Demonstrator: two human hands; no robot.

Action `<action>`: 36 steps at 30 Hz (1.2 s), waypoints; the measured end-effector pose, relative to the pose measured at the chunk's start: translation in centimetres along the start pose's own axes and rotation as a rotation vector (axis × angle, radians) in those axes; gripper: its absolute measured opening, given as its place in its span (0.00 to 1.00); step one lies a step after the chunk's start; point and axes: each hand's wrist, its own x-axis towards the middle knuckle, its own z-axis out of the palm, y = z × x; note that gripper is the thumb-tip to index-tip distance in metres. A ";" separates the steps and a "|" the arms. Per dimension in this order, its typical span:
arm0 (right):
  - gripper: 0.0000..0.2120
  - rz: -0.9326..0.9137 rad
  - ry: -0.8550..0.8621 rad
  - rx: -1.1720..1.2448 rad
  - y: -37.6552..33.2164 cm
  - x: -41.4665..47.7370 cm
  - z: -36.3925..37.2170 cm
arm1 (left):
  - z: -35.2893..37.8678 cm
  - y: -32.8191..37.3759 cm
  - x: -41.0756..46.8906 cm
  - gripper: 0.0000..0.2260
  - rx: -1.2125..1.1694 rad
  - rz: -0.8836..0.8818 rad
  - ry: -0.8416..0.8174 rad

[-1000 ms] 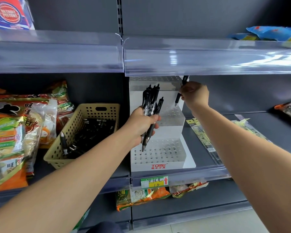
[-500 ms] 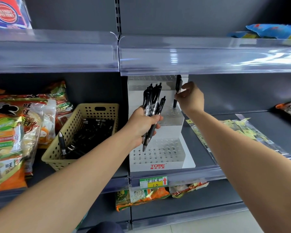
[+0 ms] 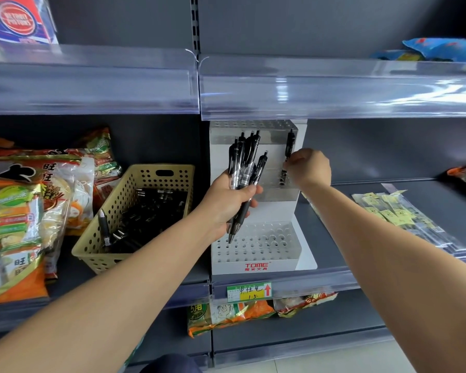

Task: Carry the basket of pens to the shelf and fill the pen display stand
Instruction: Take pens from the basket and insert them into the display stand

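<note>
On the shelf (image 3: 441, 200) we see a yellow basket (image 3: 113, 211) just left of the white pen display stand (image 3: 256, 266) at the front edge. Our left grip (image 3: 226, 203) is clamped round a bundle of pens (image 3: 244, 160); our right grip (image 3: 311, 168) pinches a single pen (image 3: 289, 145) upright at the stand's right edge.
</note>
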 end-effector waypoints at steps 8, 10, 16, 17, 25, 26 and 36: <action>0.07 -0.012 -0.008 0.006 -0.2 -0.4 -0.2 | -0.1 0.1 0.1 0.07 0.010 0.007 -0.001; 0.07 -0.008 -0.012 0.004 -0.2 -0.5 -0.2 | -0.2 0.2 0.1 0.07 0.008 0.009 0.003; 0.08 0.015 0.141 0.022 -0.2 -2.0 -0.7 | -0.1 0.3 -0.1 0.07 -0.004 0.009 0.027; 0.06 0.013 0.162 0.034 -0.4 -2.6 -0.8 | 0.0 0.4 -0.2 0.07 -0.005 0.008 0.030; 0.13 0.068 -0.476 0.694 -3.6 -7.7 -1.5 | 0.7 1.2 -0.7 0.06 -0.002 0.016 0.109; 0.11 0.052 -0.494 0.695 -3.5 -7.8 -1.5 | 0.7 1.2 -0.7 0.05 0.041 0.036 0.110; 0.07 0.076 -0.425 0.720 -5.0 -8.0 -2.4 | 0.4 0.8 -1.1 0.10 0.689 0.191 0.249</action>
